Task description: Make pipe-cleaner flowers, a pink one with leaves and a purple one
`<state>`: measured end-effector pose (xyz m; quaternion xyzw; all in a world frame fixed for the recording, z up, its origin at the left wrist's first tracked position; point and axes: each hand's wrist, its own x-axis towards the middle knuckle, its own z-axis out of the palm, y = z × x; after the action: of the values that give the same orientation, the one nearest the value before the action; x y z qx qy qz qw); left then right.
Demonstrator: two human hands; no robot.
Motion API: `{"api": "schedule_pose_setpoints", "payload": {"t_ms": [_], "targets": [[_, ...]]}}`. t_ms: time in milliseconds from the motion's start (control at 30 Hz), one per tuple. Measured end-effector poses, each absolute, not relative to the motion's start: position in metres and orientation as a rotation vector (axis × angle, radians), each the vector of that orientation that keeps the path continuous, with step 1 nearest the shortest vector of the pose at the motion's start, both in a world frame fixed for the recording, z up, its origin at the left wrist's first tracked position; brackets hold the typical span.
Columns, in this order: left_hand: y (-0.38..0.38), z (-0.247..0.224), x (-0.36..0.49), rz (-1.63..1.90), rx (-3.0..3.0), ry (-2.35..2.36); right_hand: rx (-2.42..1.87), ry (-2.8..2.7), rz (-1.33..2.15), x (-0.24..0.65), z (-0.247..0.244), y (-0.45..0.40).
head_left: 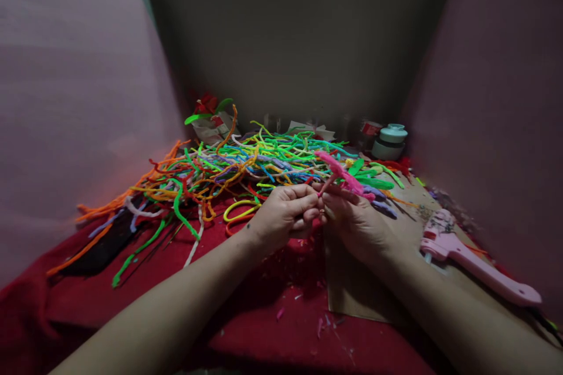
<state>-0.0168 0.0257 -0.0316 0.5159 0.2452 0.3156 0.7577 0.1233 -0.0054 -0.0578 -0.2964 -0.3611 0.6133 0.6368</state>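
The left forearm [176,310] and right forearm [457,310] cross the near edge of the surface [246,328]. Left hand [285,211] and right hand [352,220] pinch the pink piece [339,169] by its stem [328,184], above the surface's middle. Uneven twisting could kink the stem; outward elbow movement could knock the glue gun [488,272] at the right edge.
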Motion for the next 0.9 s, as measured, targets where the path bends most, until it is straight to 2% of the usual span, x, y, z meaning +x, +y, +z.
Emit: {"api": "schedule_pose_setpoints", "payload": {"t_ms": [167,367,467,633,900], "targets": [[0.025,-0.032,-0.018,0.649,1.203,0.508,-0.697,-0.769,1.336,0.120,-0.053,-0.008],[0.017,-0.042,-0.015,1.048,2.008,0.774,-0.704,-0.708,1.247,0.117,-0.057,-0.009],[0.018,-0.049,-0.016,1.157,2.223,0.821,-0.724,-0.752,1.196,0.116,-0.061,-0.008],[0.016,-0.049,-0.015,1.158,2.074,0.850,-0.711,-0.857,1.201,0.115,-0.062,-0.008],[0.014,-0.034,-0.012,0.884,1.401,0.722,-0.679,-0.861,1.237,0.119,-0.062,-0.008]]}}
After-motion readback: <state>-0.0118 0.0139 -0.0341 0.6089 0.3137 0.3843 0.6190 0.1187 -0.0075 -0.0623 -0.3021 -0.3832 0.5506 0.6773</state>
